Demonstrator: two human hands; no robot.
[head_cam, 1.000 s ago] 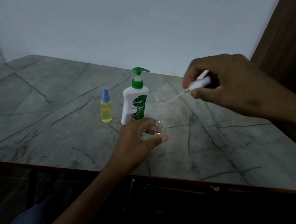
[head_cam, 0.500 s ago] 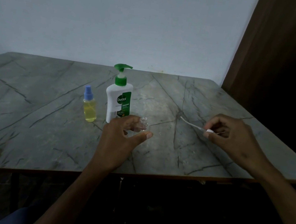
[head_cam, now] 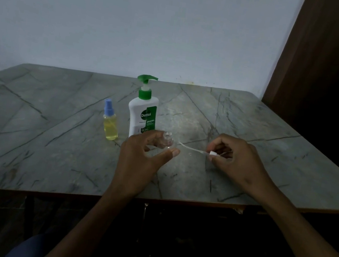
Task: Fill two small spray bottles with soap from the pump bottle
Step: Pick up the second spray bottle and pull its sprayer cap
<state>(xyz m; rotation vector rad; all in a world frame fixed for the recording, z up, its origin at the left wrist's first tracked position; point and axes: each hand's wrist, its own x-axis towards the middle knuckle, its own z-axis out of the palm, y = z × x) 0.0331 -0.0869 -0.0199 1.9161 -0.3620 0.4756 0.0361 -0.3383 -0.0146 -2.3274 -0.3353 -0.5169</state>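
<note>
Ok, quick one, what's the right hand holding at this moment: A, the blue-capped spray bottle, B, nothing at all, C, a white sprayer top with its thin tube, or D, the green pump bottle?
C: the right hand pinches the white sprayer top, its thin tube pointing toward the open clear bottle that the left hand grips.

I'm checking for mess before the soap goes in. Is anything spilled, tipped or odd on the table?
Nothing looks spilled or tipped. The pump bottle and the yellow spray bottle stand upright. The left hand holds the clear bottle, open on purpose; the right hand holds its spray top.
</note>
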